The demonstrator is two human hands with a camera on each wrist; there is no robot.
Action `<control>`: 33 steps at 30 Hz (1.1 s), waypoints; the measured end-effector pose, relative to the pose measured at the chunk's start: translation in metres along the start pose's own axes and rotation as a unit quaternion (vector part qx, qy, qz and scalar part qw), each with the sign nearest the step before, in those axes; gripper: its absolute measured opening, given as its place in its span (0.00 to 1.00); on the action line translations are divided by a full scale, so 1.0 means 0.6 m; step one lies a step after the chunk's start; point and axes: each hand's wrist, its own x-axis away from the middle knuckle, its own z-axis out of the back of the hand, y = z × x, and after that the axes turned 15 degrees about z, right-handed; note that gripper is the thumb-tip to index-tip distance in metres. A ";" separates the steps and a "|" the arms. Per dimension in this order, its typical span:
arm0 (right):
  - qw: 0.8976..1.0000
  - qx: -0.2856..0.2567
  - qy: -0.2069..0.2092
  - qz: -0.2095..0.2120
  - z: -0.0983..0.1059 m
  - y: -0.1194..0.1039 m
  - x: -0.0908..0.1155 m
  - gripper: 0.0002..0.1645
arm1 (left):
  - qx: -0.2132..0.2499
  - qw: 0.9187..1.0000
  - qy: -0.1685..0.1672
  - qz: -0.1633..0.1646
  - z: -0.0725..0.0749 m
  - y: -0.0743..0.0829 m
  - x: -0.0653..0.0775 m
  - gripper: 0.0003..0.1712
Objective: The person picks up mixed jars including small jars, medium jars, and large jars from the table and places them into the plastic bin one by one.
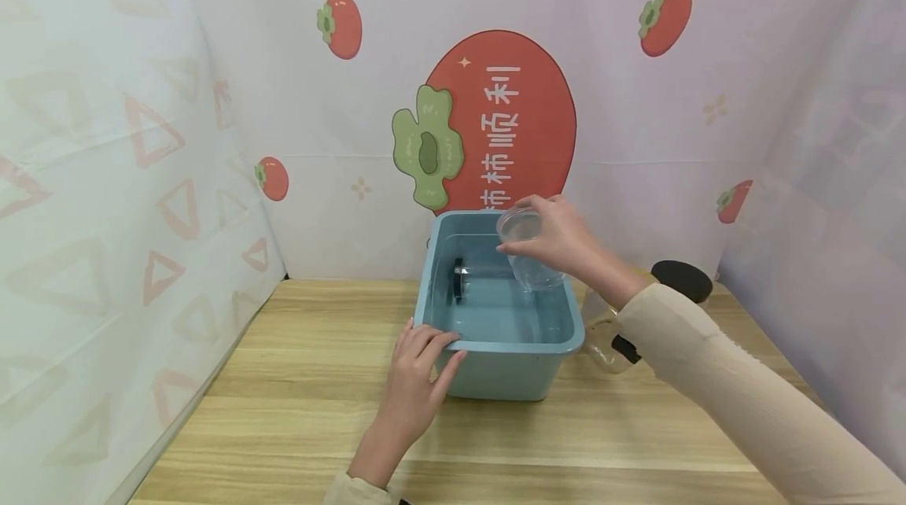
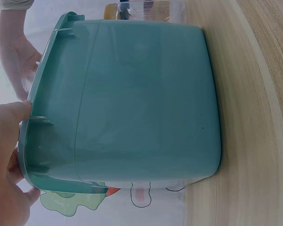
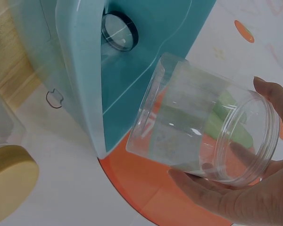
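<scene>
Well, the blue tub (image 1: 506, 348): upright on the wooden table (image 1: 297, 426), steadied by one hand, I'd guess so it doesn't slide.
Left hand (image 1: 416, 379): pinching the tub's rim at the near-left corner, thumb outside, fingers over the edge; a brace, by the look of it.
Right hand (image 1: 569, 237): curled round the threaded mouth of a clear jar (image 1: 536, 267), thumb and fingers on opposite sides, probably because that end leaves the base free to point downward.
Clear jar: lidless, tilted, over the right part of the tub's opening; whether it touches the wall I can't tell.
Inside the tub: another jar on its side, black-rimmed lid (image 1: 458, 281) toward the left wall.
Right of the tub: see-through containers, a black lid (image 1: 682, 280) and a yellow lid (image 3: 12, 181) among them, perhaps set there to suit the right arm.
Behind the tub: a backdrop (image 1: 340, 112) whose big persimmon (image 1: 545, 127) carries sideways white characters, 柿柿顺利, the lowest partly hidden.
Brands: none readable on tub or jars.
</scene>
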 end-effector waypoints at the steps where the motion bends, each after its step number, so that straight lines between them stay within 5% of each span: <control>1: 1.000 0.000 0.000 0.001 -0.001 0.000 -0.001 0.44 | 0.001 1.000 0.000 0.000 0.000 0.000 0.000 0.11; 33: 1.000 0.000 -0.011 -0.019 -0.033 -0.003 -0.022 0.47 | 0.000 1.000 -0.006 0.009 0.001 0.002 -0.001 0.12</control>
